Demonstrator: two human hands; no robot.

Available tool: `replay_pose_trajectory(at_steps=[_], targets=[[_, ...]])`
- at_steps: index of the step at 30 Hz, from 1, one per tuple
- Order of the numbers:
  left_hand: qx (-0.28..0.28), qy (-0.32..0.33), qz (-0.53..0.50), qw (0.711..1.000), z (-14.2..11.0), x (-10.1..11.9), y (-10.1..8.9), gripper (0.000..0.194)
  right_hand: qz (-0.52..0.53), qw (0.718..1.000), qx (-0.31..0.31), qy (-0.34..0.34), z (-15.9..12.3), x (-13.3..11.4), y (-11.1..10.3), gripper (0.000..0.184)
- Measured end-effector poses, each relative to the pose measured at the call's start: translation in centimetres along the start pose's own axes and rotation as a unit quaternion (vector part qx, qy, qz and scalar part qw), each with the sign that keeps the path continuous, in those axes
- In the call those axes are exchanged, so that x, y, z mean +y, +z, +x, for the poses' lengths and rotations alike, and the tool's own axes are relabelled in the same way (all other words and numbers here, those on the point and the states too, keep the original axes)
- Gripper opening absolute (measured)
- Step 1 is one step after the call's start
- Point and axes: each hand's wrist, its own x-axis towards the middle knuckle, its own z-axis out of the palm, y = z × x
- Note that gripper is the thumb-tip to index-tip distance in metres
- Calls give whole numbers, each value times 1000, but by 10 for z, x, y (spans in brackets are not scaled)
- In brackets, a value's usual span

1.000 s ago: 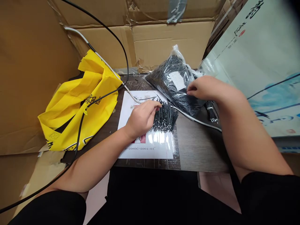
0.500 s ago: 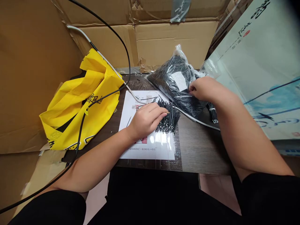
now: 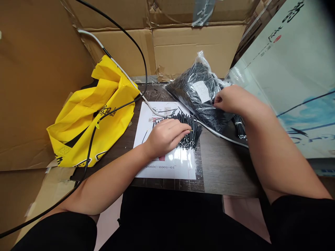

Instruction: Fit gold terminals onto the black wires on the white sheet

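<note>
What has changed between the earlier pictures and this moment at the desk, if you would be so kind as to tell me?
The left hand has slid forward and rightward, and now lies flat over the bunch of black wires, which has spread wider beneath it. The right hand stays at the clear plastic bag of black wires. The printed sheet stayed as it was.

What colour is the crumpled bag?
The bag is bright yellow with black markings, clearest in the head view.

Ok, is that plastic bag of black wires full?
Full: the clear plastic bag bulges with black wires up to its neck.
</note>
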Motion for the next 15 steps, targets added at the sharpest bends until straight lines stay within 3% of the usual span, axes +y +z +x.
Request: replay_pose_trajectory(at_steps=[3, 7, 11, 15], targets=[[-15, 6, -1, 1000, -1, 2, 0, 15, -26, 999, -31, 13, 1, 2, -1, 14], [-15, 18, -14, 1000, -2, 5, 1, 14, 8, 1000, -24, -4, 0, 8, -1, 13], [-7, 25, -20, 999, -2, 6, 2, 15, 45, 997, 61, -25, -4, 17, -7, 23], [-7, 18, -10, 1000, -3, 6, 2, 15, 66, 987, 143, -43, -20, 15, -25, 18]])
